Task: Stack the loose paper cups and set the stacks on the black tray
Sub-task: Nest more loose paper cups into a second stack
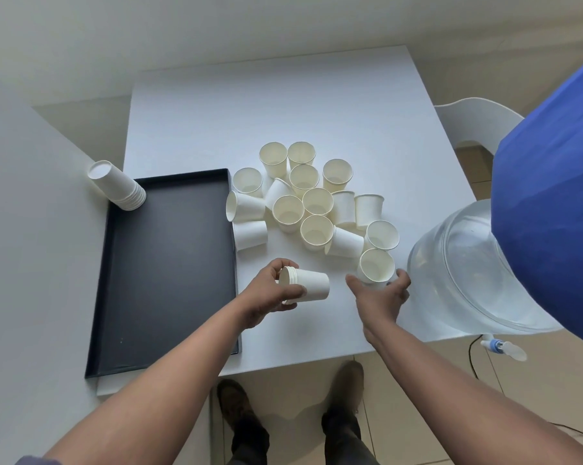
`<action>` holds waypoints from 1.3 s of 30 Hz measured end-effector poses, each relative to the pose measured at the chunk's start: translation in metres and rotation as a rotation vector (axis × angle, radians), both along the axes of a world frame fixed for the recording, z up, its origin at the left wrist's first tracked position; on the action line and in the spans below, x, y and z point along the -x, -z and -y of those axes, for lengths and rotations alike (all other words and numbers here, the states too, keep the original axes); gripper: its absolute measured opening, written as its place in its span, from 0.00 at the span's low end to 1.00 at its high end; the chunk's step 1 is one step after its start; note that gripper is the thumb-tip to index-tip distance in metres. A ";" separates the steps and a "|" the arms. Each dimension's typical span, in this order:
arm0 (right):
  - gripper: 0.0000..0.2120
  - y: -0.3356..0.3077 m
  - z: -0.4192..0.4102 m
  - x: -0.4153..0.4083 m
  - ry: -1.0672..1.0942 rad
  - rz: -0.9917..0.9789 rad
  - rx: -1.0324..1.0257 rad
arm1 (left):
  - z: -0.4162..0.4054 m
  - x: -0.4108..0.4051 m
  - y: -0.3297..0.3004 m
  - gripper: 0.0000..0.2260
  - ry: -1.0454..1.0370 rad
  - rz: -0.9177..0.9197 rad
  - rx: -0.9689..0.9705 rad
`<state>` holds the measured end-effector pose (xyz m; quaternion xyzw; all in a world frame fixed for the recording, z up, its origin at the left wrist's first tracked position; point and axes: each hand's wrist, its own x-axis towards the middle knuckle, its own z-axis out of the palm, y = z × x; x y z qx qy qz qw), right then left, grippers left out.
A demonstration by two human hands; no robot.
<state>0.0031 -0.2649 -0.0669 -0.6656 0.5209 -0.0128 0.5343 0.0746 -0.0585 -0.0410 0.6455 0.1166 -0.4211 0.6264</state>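
Note:
My left hand (272, 292) grips a short stack of nested white paper cups (308, 284), held sideways just right of the black tray (169, 263). My right hand (382, 293) wraps around one upright paper cup (376, 265) at the near right end of the pile. Several loose paper cups (312, 199), some upright and some on their sides, are scattered on the white table (283, 105) beyond my hands. A finished stack of cups (117, 186) stands upside down on the tray's far left corner.
A large clear water jug with a blue top (478, 270) stands at the table's right edge, close to my right hand. A white chair (474, 112) is behind it. A wall runs along the left. My shoes show below the table's near edge.

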 end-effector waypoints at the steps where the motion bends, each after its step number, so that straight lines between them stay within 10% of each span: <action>1: 0.45 0.003 0.004 -0.002 -0.022 0.007 0.030 | 0.001 0.000 0.000 0.25 -0.005 0.005 0.000; 15: 0.28 0.002 0.006 0.015 -0.300 0.080 0.242 | 0.011 -0.005 -0.020 0.28 -0.041 0.088 0.086; 33: 0.31 0.000 -0.024 0.015 -0.844 0.365 0.578 | 0.025 0.008 -0.014 0.30 0.166 0.336 -0.160; 39: 0.48 -0.002 -0.004 0.010 -0.920 0.229 0.738 | 0.023 0.008 -0.005 0.23 0.035 0.316 -0.237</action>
